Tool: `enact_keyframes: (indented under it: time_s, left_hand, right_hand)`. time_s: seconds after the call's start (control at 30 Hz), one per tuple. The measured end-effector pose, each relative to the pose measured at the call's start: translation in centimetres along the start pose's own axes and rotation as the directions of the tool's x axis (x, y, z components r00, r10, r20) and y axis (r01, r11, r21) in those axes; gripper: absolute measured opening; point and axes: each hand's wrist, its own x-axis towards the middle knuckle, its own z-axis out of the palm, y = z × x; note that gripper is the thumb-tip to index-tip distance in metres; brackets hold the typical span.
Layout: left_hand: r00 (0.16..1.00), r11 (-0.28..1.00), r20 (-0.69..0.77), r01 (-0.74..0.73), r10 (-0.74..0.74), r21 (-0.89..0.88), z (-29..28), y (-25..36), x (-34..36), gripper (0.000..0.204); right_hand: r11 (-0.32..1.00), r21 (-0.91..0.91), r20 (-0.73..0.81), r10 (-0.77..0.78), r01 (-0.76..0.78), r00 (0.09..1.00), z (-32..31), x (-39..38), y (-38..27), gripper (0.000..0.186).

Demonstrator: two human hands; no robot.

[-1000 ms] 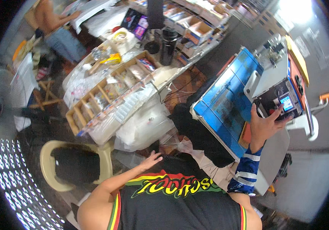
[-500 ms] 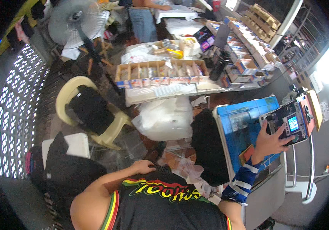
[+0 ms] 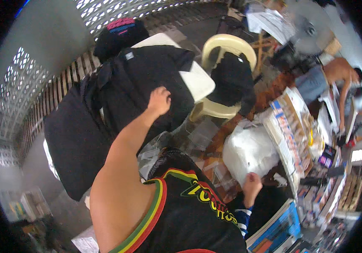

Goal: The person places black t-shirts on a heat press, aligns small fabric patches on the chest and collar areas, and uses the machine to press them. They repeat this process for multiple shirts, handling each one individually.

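Note:
My left hand is over a black shirt, its fingers bent and a little apart, with nothing visible in them. Whether the fingertips touch the cloth is hard to tell. That shirt lies spread over a white surface, and more black cloth hangs down at the left. Loosely closed, my right hand is in front of a white plastic bag full of something, and nothing shows in its fingers. A blue-and-white striped band covers the right wrist.
Beyond the shirt stands a cream plastic chair with black cloth on it. At the right are a table holding a divided box and a blue panel. Farther off, a person bends over a table near a fan.
The view has swung left. My right hand has left the device with a lit screen and come back near the body; my left hand has reached out over the black shirt.

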Motion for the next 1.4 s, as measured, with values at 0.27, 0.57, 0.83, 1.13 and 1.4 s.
enact_keyframes:
  time_s: [0.27,0.57,0.83,1.13,1.4]
  left_hand:
    - [0.911,0.897,0.179,0.304,-0.372,0.32,-1.1,-12.7,-2.8,0.073]
    - [0.846,0.879,0.299,0.475,-0.442,-0.045,-5.3,-2.7,-12.0,0.063]
    - [0.927,0.927,-0.015,0.375,-0.375,-0.009,-3.7,-15.9,-3.7,0.046]
    - [0.983,0.984,-0.053,0.176,-0.174,0.038,-1.9,-19.0,0.8,0.046]
    - [0.975,0.977,-0.062,0.213,-0.212,0.016,-0.7,-19.4,0.3,0.049]
  right_hand:
    - [0.95,0.189,0.564,-0.313,0.25,0.764,18.7,5.9,-19.0,0.024]
    - [0.411,0.479,0.468,-0.867,0.775,0.17,36.4,10.3,-40.9,0.034]
    - [0.464,0.117,0.656,-0.7,0.878,0.282,46.4,13.9,-46.6,0.062]
    - [0.326,0.293,0.418,-0.889,0.899,0.186,47.4,15.8,-48.0,0.03]
    - [0.15,0.365,0.296,-0.954,0.919,0.038,48.7,15.8,-49.5,0.029]
